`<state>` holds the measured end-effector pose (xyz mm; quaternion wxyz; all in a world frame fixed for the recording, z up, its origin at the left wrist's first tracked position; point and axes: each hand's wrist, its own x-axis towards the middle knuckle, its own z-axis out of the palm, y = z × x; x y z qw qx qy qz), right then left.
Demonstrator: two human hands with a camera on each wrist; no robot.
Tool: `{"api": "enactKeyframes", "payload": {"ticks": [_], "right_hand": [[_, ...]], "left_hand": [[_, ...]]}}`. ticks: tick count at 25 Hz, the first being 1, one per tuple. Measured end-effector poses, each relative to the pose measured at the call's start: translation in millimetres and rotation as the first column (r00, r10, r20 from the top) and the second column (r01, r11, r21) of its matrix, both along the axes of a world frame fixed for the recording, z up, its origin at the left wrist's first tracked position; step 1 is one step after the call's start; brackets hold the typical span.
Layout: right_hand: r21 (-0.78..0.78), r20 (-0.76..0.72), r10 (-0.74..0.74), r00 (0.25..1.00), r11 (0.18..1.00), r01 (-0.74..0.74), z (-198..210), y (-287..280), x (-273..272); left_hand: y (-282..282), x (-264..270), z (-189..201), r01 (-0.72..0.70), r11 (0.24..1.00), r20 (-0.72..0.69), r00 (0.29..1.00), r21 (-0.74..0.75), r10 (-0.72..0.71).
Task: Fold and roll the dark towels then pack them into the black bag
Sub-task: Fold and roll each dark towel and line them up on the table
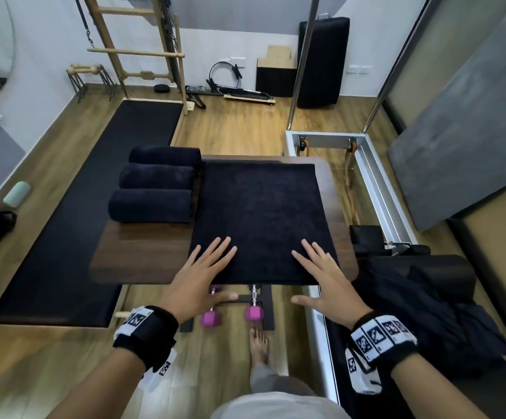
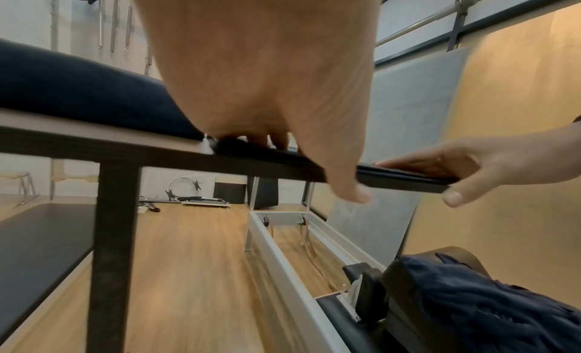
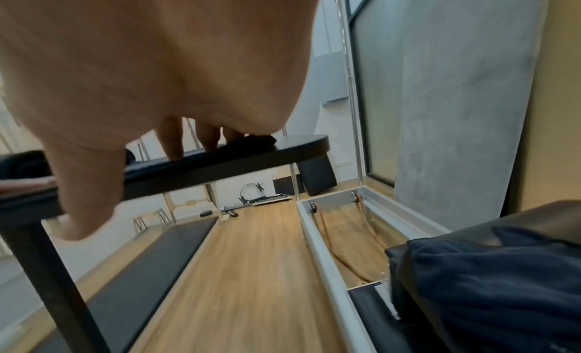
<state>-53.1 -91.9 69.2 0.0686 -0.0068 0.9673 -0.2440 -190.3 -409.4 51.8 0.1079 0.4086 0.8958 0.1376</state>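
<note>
a dark towel lies flat on the brown table, folded into a wide strip. its near edge sits right at the near edge of the table.

the left hand lies on the near left corner of the towel. its fingers are straight and spread flat on the cloth, and the thumb hangs off past the table edge. the right hand lies the same way on the near right corner, fingers spread and flat, thumb out over the edge.

three rolled towels sit side by side on the left part of the table, touching the flat one.

a heap of dark cloth lies to the right on a black pad. two pink weights sit on the wood floor under the table, by a bare foot.
</note>
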Motion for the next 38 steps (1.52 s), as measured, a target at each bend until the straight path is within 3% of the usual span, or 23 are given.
{"api": "enactKeyframes", "payload": {"ticks": [2, 3, 10, 15, 20, 23, 28, 33, 35, 38], "right_hand": [[0.129, -0.033, 0.022, 0.999, 0.991, -0.018, -3.8, 0.5, 12.6], [0.119, -0.056, 0.003, 0.998, 0.993, 0.004, -3.9, 1.4, 16.8], [-0.219, -0.162, -0.222, 0.962, 0.958, 0.184, 17.8, 11.8, 32.8], [-0.501, -0.008, -0.294, 0.956, 0.829, 0.251, 62.3, 39.7, 14.7], [-0.675, -0.033, -0.428, 0.903, 0.676, 0.296, 90.8, 63.8, -38.1], [-0.662, -0.036, -0.456, 0.889, 0.677, 0.321, 92.3, 80.3, -76.4], [-0.655, 0.055, -0.525, 0.849, 0.623, 0.428, 71.1, 108.7, -137.9], [-0.562, 0.138, -0.562, 0.816, 0.634, 0.531, 36.2, 128.6, -176.7], [-0.481, 0.105, -0.618, 0.779, 0.654, 0.584, 26.9, 133.4, -181.5], [-0.421, -0.078, -0.679, 0.730, 0.686, 0.593, 26.9, 135.8, -180.8]], "left_hand": [[-12.6, 5.2, -2.7, -0.010, 0.999, 0.003, 1.000, 0.040, 0.010], [-16.1, 7.1, -2.5, -0.032, 0.997, 0.028, 0.999, 0.071, 0.030], [-22.7, 18.2, 31.3, -0.264, 0.905, 0.289, 0.942, 0.335, 0.168], [-19.5, 1.6, 74.6, -0.445, 0.779, 0.428, 0.868, 0.442, 0.252], [6.7, -43.8, 98.6, -0.521, 0.643, 0.387, 0.852, 0.561, 0.353], [27.1, -79.2, 103.1, -0.555, 0.595, 0.367, 0.832, 0.582, 0.417], [63.5, -134.6, 90.4, -0.581, 0.627, 0.322, 0.812, 0.519, 0.487], [89.7, -171.3, 62.8, -0.641, 0.660, 0.321, 0.768, 0.392, 0.554], [96.2, -175.6, 54.1, -0.644, 0.663, 0.292, 0.764, 0.382, 0.575], [105.6, -164.8, 49.6, -0.505, 0.729, 0.089, 0.844, 0.461, 0.529]]}}
